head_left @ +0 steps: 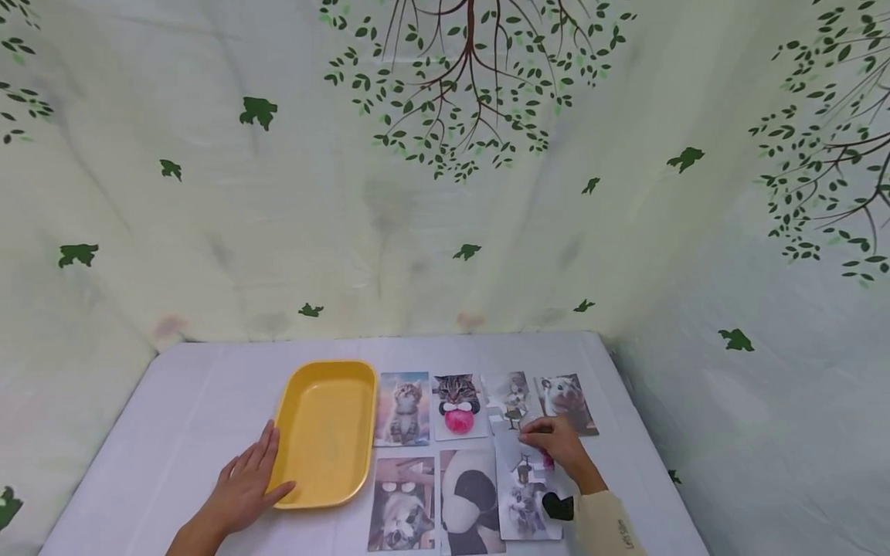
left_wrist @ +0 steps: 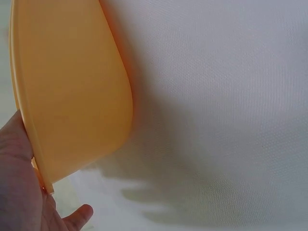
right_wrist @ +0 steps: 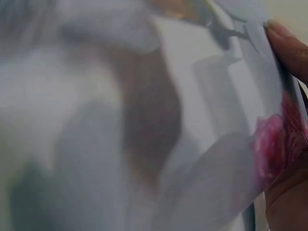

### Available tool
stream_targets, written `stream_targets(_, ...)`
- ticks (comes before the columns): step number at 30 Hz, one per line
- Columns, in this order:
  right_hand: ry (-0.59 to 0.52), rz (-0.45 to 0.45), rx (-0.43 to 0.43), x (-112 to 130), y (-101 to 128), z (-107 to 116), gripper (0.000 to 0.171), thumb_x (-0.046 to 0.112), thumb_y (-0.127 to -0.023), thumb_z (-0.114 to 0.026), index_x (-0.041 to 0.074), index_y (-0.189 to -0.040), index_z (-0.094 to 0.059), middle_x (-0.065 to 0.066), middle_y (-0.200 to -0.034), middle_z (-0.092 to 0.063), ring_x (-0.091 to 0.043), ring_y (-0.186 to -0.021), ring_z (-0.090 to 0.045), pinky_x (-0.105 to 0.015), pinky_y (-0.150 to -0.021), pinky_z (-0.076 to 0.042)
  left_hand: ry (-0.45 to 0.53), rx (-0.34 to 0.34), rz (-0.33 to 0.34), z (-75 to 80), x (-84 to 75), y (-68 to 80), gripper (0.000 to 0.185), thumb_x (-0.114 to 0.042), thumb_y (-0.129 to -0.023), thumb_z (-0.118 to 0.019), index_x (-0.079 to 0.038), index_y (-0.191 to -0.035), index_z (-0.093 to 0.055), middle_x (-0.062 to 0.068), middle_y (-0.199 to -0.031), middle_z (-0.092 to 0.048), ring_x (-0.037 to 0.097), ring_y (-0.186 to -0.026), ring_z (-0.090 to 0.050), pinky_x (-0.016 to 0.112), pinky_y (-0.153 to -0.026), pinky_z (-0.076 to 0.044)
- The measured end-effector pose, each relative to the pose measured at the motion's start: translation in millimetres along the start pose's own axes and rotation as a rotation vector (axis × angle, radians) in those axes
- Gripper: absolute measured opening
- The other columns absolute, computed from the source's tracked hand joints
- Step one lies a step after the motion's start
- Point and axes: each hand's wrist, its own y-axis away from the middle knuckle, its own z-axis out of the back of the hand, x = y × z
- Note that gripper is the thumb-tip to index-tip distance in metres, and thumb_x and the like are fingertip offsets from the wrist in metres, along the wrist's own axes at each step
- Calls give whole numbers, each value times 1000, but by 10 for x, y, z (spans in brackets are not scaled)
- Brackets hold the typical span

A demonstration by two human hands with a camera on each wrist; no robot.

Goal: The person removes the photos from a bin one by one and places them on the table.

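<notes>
Head view, lower centre: white table (head_left: pixel 208 401) carrying a yellow tray (head_left: pixel 325 432) and animal photo cards to its right. Left hand (head_left: pixel 245 483) lies flat with straight fingers against the tray's lower left rim; the left wrist view shows the thumb (left_wrist: pixel 77 216) under the tray edge (left_wrist: pixel 72 96). Right hand (head_left: pixel 559 444), lower right of centre, pinches a glossy photo card (head_left: pixel 518 448) lifted off the row, fingertips (right_wrist: pixel 286 43) curled on its edge. Cat-with-pink-ball card (head_left: pixel 457 405) lies flat just left of it.

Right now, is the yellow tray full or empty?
Empty: the yellow tray shows only its bare bottom, with the left hand resting on its rim.
</notes>
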Motion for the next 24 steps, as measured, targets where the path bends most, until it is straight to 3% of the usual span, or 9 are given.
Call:
stream_targets(4,32,5,24,-232,-35,84,18,10,-85,-72,-7,-93,-71,2,-57,-50,-6,-42,-36,-22,-40,-36,2,-2,3,24,-10,-8,95,-42,-90,-63,8,-150,-9,16,-161,-1,46,-128,-37,65,-97,-32)
stream_targets(13,56,15,11,-363,-29,82,18,9,-81,-75,-7,-89,-71,1,-60,-58,-5,-40,-36,-22,-38,-34,9,6,17,30,2,10,94,-41,-90,-63,9,-149,-10,17,-161,0,47,-127,-36,66,-97,-31)
stream_targets(16,136,39,-48,-416,-45,38,13,10,-79,-78,-1,-85,-74,0,-71,-66,-5,-52,-47,-23,-48,-41,24,-2,9,24,2,11,94,-40,-89,-64,9,-149,-11,17,-161,-1,48,-128,-35,66,-97,-31)
stream_targets(20,242,117,-114,-466,-63,-27,6,7,-76,-79,5,-80,-75,-3,-83,-71,-11,-78,-62,-26,-72,-49,37,-22,1,22,-9,9,93,-38,-89,-65,8,-149,-12,15,-162,1,48,-127,-35,66,-96,-30)
stream_targets(24,313,185,-156,-466,-43,-86,7,6,-75,-80,8,-80,-75,-2,-83,-72,-17,-83,-65,-30,-78,-50,24,-16,13,22,-9,10,93,-40,-89,-64,8,-150,-12,14,-162,1,48,-127,-35,67,-97,-30)
